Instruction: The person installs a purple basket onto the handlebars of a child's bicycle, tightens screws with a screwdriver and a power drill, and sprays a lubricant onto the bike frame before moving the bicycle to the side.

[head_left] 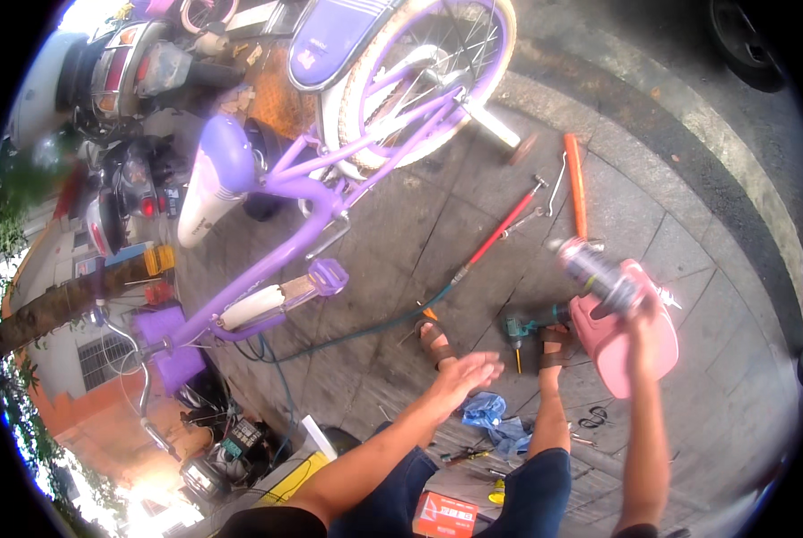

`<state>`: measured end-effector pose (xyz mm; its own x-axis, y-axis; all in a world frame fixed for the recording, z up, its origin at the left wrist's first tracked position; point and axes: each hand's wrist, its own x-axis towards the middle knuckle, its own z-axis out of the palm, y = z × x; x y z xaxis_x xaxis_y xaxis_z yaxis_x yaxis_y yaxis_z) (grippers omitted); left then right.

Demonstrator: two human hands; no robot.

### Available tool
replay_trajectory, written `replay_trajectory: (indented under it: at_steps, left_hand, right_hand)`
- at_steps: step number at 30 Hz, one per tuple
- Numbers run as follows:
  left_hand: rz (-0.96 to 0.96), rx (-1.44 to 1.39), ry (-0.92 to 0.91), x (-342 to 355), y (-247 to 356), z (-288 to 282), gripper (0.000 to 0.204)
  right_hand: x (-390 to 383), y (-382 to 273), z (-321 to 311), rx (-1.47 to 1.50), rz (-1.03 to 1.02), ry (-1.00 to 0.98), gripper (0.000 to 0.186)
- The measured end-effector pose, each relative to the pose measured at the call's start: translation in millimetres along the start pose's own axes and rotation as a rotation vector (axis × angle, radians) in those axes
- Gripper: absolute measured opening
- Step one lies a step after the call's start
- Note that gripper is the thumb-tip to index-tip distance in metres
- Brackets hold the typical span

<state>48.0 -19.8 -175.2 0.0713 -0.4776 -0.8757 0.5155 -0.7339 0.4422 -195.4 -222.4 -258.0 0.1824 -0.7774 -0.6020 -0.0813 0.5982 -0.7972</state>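
A spray can (598,276), dark with a pale top and smeared by motion, is in my right hand (641,325), which is wrapped round its lower end. It is tilted with the top to the upper left, in front of a pink plastic stool (630,363). My left hand (468,375) hangs in the air above my foot, fingers stretched out and nothing in it. Up and to the left, a purple child's bicycle (285,242) with a white-tyred wheel (500,54) stands apart from both hands.
A teal cordless drill (515,328) stands between my feet. Ahead lie a hammer (575,188) with an orange handle and a red air gun (500,229) on a green hose (365,336). Blue cloth (486,410) and a red box (444,516) are close by. Scooters (114,81) are parked at left.
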Motion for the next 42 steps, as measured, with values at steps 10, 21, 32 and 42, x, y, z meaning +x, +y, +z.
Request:
replay_trajectory:
  at_steps: [10,21,32,42]
  left_hand:
    - [0.478,0.078,0.219,-18.7,77.3,-17.0,0.065]
    - [0.637,0.524,0.200,-31.4,116.0,-5.7,0.076]
    - [0.551,0.389,0.675,-52.3,125.3,-139.1,0.062]
    - [0.293,-0.168,0.800,36.8,113.8,-230.2,0.051]
  right_hand:
    - [-121.9,22.7,153.4,0.301,0.150,-0.454,0.082]
    - [-69.8,-104.4,217.9,-0.217,-0.742,-0.459,0.079]
    - [-35.7,-104.9,253.9,-0.080,-0.589,-0.113,0.064]
    - [109.4,-135.1,330.0,-0.491,-1.093,-0.046,0.051]
